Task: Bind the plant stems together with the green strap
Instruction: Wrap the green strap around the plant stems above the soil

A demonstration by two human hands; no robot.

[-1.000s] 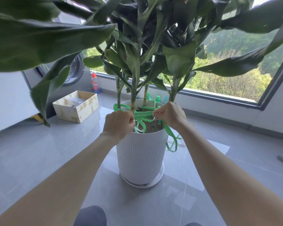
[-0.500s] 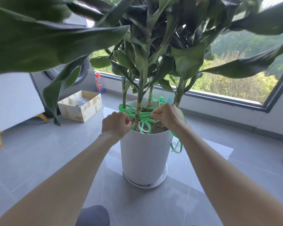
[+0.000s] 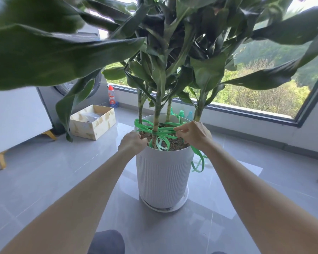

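White ribbed pot [image 3: 163,173]: plant stems [image 3: 157,114] loosely looped by green strap [image 3: 162,130] just above the soil. Right hand [image 3: 195,134] pinches the strap at 3 o'clock. Left hand [image 3: 132,143] fisted at 9 o'clock, can't tell what it grips. Risk: uneven pull lets the wrap slip or kinks a stem.

An open cream cardboard box [image 3: 93,123] sits on the glossy grey tiled floor [image 3: 44,180], near a grey front-loading washing machine [image 3: 50,99]. A red-capped plastic bottle [image 3: 111,96] stands below the wide dark-framed window [image 3: 264,99] — trees outside. At left, a white cabinet [image 3: 17,114] on slanted wooden legs [image 3: 1,159]. Green and teal bottle caps [image 3: 181,113] show behind the white ribbed pot [image 3: 163,175].
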